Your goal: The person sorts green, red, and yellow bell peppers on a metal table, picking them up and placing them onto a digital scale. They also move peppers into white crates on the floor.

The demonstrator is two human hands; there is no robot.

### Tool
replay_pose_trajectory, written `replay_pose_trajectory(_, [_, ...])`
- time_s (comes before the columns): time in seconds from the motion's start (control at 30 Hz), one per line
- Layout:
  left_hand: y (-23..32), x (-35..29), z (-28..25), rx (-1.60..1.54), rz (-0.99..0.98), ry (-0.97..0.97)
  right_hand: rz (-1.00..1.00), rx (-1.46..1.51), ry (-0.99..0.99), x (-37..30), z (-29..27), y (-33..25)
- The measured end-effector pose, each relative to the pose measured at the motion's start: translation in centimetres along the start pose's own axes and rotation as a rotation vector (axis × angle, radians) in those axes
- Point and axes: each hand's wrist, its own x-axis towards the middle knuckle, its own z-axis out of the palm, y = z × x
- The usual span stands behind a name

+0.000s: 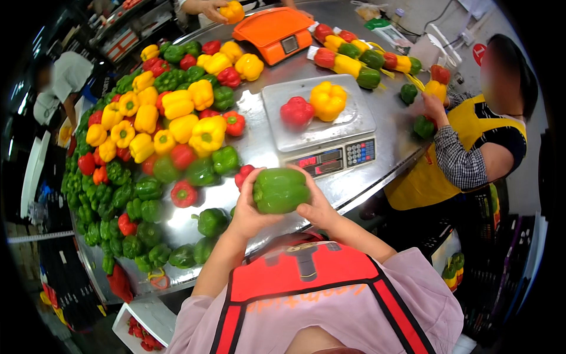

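Fingers of both hands are wrapped around one big green pepper (pixel 281 190), the left hand (pixel 249 203) cupping it from nine o'clock and the right hand (pixel 318 205) from three, its thumb on the near side. They hold it in front of the chest, by the near edge of the steel table (pixel 250 144). At one o'clock from it I see a digital scale (pixel 333 134), its plate bearing a red pepper (pixel 297 113) and, at that one's two o'clock, a yellow pepper (pixel 328 101). A broad heap of loose peppers (pixel 178 104), yellow, red and green, spreads toward ten o'clock. An orange scale (pixel 274 32) stands at twelve, with bundled peppers (pixel 348 65) near it. Over at two o'clock a co-worker in a yellow apron (pixel 410 177) grips another bundle (pixel 436 89).
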Motion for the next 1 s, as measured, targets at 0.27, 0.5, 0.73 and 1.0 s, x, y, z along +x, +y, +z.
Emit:
replay_pose_trajectory(0.27, [-1.1,1.5,0.1,0.871,0.164,-0.125,-0.179,-0.314,0.296,-1.9,-5.3,-0.8])
replay_pose_trajectory(0.5, [-6.3,0.2,-5.4,1.302,0.241,0.118,-0.434,-1.385,1.243,-4.5,-19.6,-9.6])
replay_pose_trajectory(0.73, [-6.2,0.2,-5.1,1.502,0.246,0.052,-0.016,-1.678,1.219,-3.7,-29.3,-10.2])
replay_pose_trajectory(1.0, [-6.5,0.2,-5.3,1.471,0.278,0.088,0.266,-1.750,1.126,-1.6,-29.2,-10.6])
